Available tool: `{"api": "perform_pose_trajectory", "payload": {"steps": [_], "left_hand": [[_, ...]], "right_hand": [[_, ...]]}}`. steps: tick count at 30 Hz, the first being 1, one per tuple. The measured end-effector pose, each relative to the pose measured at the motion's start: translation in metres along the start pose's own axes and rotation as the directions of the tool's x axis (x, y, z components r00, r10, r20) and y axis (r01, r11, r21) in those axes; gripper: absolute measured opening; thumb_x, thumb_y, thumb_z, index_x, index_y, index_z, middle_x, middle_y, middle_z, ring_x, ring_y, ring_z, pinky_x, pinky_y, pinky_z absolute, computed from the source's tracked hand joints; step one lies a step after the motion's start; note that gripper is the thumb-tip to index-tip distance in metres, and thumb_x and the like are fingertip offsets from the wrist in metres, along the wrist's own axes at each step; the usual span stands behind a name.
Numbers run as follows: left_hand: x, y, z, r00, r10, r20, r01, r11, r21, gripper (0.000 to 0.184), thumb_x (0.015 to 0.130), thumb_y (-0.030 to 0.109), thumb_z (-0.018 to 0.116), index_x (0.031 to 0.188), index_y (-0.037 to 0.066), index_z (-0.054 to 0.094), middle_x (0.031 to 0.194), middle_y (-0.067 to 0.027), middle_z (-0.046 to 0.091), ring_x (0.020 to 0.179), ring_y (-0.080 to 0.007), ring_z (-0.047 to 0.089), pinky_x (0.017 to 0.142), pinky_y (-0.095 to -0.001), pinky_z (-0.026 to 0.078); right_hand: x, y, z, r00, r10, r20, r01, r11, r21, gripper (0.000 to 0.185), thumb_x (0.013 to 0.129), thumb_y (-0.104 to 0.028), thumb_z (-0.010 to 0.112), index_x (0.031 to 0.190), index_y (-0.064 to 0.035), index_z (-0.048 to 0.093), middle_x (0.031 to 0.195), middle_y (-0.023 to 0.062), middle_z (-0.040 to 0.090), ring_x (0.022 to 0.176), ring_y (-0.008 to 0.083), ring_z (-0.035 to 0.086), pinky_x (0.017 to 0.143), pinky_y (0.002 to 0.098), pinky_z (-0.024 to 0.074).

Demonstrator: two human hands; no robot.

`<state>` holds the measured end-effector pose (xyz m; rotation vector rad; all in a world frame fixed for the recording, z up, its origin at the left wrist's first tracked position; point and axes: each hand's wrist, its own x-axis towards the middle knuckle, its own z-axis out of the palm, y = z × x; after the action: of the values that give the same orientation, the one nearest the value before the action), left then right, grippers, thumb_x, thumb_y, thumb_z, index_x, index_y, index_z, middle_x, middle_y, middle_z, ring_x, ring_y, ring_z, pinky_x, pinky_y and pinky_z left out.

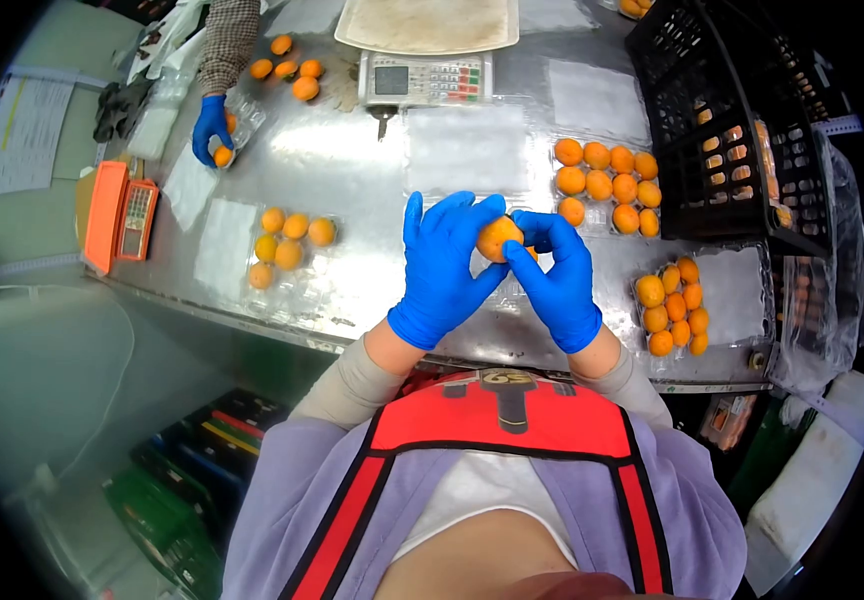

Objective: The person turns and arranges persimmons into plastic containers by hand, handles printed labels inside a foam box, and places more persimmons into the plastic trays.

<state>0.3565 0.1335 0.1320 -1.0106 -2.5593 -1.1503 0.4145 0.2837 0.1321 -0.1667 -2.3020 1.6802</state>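
Note:
An apricot (499,239) is held up between my two blue-gloved hands, above the near part of the metal table. My left hand (442,262) has its fingertips and thumb around the left side of the fruit, with the other fingers raised. On the right side, the thumb and fingers of my right hand (558,278) pinch the same apricot. A bit of orange shows behind my right fingers; whether it is another fruit I cannot tell. To the right lies a clear plastic tray of apricots (599,186). Another part-filled tray of apricots (288,254) sits to the left.
A weighing scale (427,80) stands at the back. At the right are a black crate (742,130) and a third tray of apricots (677,307). A co-worker's gloved hand (211,130) holds a tray at far left, near an orange device (117,218) and loose apricots (306,88).

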Motion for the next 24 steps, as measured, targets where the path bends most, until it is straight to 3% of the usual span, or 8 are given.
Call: {"api": "perform_pose_trajectory", "payload": {"steps": [4, 6, 15, 16, 18, 22, 24], "left_hand": [[0.001, 0.002, -0.005, 1.000, -0.004, -0.030, 0.003, 1.000, -0.013, 0.060, 0.067, 0.023, 0.077, 0.122, 0.017, 0.053, 0.112, -0.0054, 0.057, 0.113, -0.0269, 0.048, 0.107, -0.0517, 0.017], [0.001, 0.002, -0.005, 0.999, -0.011, -0.030, 0.010, 1.000, -0.027, 0.061, 0.066, 0.019, 0.078, 0.121, 0.017, 0.053, 0.114, -0.0043, 0.056, 0.114, -0.0268, 0.048, 0.106, -0.0515, 0.018], [0.001, 0.003, -0.009, 0.998, -0.052, -0.033, 0.049, 0.995, -0.081, 0.059, 0.065, 0.016, 0.079, 0.120, 0.017, 0.054, 0.118, -0.0020, 0.056, 0.115, -0.0266, 0.048, 0.106, -0.0500, 0.021], [0.001, 0.003, -0.009, 0.998, -0.049, -0.035, 0.046, 0.996, -0.077, 0.060, 0.065, 0.016, 0.079, 0.120, 0.017, 0.055, 0.118, -0.0019, 0.056, 0.114, -0.0267, 0.048, 0.105, -0.0502, 0.021], [0.002, 0.007, -0.007, 0.998, -0.048, -0.032, 0.047, 0.998, -0.048, 0.059, 0.065, 0.017, 0.078, 0.119, 0.017, 0.055, 0.117, -0.0020, 0.056, 0.114, -0.0268, 0.048, 0.105, -0.0505, 0.021], [0.003, 0.012, -0.004, 1.000, -0.024, 0.005, 0.024, 1.000, 0.003, 0.060, 0.065, 0.019, 0.077, 0.120, 0.017, 0.055, 0.114, -0.0024, 0.057, 0.113, -0.0264, 0.048, 0.104, -0.0517, 0.019], [0.005, 0.014, -0.004, 0.999, -0.034, 0.021, 0.033, 0.999, 0.033, 0.061, 0.065, 0.019, 0.077, 0.121, 0.017, 0.055, 0.112, -0.0022, 0.057, 0.113, -0.0261, 0.047, 0.104, -0.0522, 0.018]], "right_hand": [[0.000, 0.002, 0.004, 0.999, 0.040, 0.006, -0.040, 0.996, 0.079, 0.027, 0.081, -0.014, 0.067, 0.103, -0.0004, 0.059, 0.093, 0.0077, 0.060, 0.082, 0.0155, 0.057, 0.074, 0.0285, 0.0465], [0.000, 0.002, 0.005, 0.995, 0.100, 0.006, -0.099, 0.961, 0.260, 0.022, 0.085, -0.012, 0.062, 0.103, -0.0006, 0.059, 0.092, 0.0064, 0.060, 0.084, 0.0140, 0.056, 0.075, 0.0271, 0.0454], [0.004, 0.004, 0.003, 0.991, 0.126, 0.034, -0.128, 0.901, 0.414, 0.019, 0.088, -0.010, 0.057, 0.104, -0.0004, 0.059, 0.096, 0.0069, 0.061, 0.085, 0.0112, 0.055, 0.076, 0.0253, 0.0443], [0.004, 0.002, 0.003, 0.991, 0.126, 0.035, -0.129, 0.901, 0.414, 0.019, 0.088, -0.010, 0.057, 0.104, -0.0004, 0.059, 0.096, 0.0069, 0.061, 0.085, 0.0112, 0.055, 0.076, 0.0253, 0.0443], [0.003, -0.002, 0.003, 0.994, 0.105, 0.018, -0.106, 0.972, 0.208, 0.015, 0.088, -0.011, 0.058, 0.099, -0.0006, 0.060, 0.092, 0.0054, 0.061, 0.082, 0.0100, 0.054, 0.074, 0.0255, 0.0449], [0.007, 0.013, -0.002, 0.992, 0.125, 0.000, -0.121, 0.962, 0.247, 0.015, 0.087, -0.013, 0.060, 0.096, -0.0003, 0.059, 0.089, 0.0048, 0.061, 0.079, 0.0098, 0.054, 0.072, 0.0254, 0.0451], [0.012, 0.017, -0.006, 0.966, 0.254, 0.053, -0.256, 0.895, 0.366, 0.015, 0.086, -0.013, 0.062, 0.093, 0.0000, 0.059, 0.086, 0.0046, 0.061, 0.077, 0.0100, 0.054, 0.071, 0.0255, 0.0450]]}}
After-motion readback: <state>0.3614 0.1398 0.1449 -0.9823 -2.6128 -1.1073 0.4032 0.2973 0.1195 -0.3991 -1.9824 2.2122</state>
